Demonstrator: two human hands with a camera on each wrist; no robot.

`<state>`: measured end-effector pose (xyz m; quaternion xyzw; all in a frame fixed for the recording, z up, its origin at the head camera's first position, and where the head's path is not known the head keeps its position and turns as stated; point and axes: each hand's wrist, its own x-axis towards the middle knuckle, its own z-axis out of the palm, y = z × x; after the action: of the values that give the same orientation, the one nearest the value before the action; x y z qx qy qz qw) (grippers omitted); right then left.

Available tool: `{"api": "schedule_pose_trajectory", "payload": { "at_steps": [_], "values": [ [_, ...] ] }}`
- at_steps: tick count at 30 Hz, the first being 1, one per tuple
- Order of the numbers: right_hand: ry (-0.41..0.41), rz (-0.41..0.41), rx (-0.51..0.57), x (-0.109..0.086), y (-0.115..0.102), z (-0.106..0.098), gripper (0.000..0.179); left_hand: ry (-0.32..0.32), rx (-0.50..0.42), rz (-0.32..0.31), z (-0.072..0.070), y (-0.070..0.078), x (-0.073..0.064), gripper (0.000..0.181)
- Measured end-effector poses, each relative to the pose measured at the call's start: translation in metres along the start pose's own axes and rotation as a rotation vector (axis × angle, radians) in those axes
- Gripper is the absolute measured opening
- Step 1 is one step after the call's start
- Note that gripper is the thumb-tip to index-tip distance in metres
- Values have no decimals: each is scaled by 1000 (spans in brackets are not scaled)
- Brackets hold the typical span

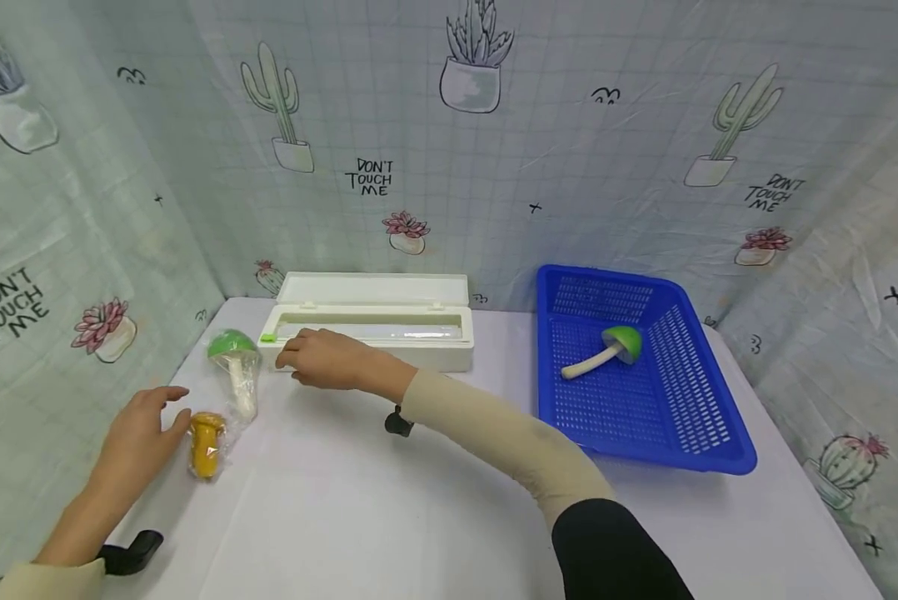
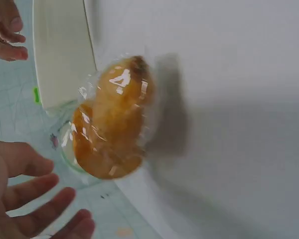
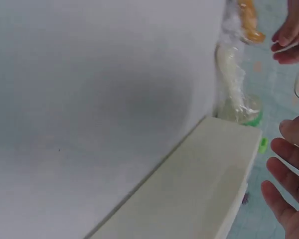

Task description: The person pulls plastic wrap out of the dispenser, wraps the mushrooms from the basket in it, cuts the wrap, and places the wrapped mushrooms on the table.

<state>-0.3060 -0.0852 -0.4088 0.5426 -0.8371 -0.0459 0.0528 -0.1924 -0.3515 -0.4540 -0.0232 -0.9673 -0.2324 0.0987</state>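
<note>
My left hand (image 1: 137,433) hovers beside a yellow-brown mushroom (image 1: 206,446) wrapped in clear plastic, fingers spread and apart from it in the left wrist view. Just behind lies a green-capped mushroom (image 1: 233,367) with a white stem, also in clear wrap. My right hand (image 1: 336,360) is over the front left of a long white box (image 1: 389,357) whose lid (image 1: 374,289) is raised. In the right wrist view its fingers (image 3: 284,184) are parted and hold nothing. A bright green tab (image 1: 268,337) sits at the box's left end.
On the right of the white table (image 1: 329,517) stands a blue plastic basket (image 1: 700,350) holding an unwrapped green-capped mushroom (image 1: 599,362). Cactus-print sheeting (image 1: 554,150) encloses the back and sides. The right forearm crosses in front of the box.
</note>
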Motion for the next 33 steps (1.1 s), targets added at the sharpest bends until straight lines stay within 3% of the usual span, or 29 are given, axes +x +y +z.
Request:
{"api": "schedule_pose_trajectory", "payload": {
  "at_steps": [4, 8, 10, 13, 18, 23, 29, 33],
  "values": [
    [112, 124, 134, -27, 16, -2, 29, 68, -45, 58, 5, 21, 12, 31],
    [147, 244, 209, -55, 36, -2, 28, 39, -68, 114, 10, 43, 31, 31],
    [124, 288, 217, -67, 47, -4, 28, 15, -70, 156, 12, 53, 40, 30],
    [68, 326, 221, -82, 63, -9, 29, 9, -73, 270, 18, 65, 57, 30],
    [-51, 301, 188, -108, 87, -21, 28, 4, -52, 455, 30, 80, 84, 31],
    [-203, 287, 201, -122, 106, -30, 32, -90, -22, 479, 34, 89, 103, 34],
    [-358, 275, 229, -126, 117, -39, 31, -270, 70, 422, 35, 100, 120, 38],
    [-432, 292, 222, -124, 119, -41, 30, -332, 101, 421, 36, 104, 127, 34]
  ]
}}
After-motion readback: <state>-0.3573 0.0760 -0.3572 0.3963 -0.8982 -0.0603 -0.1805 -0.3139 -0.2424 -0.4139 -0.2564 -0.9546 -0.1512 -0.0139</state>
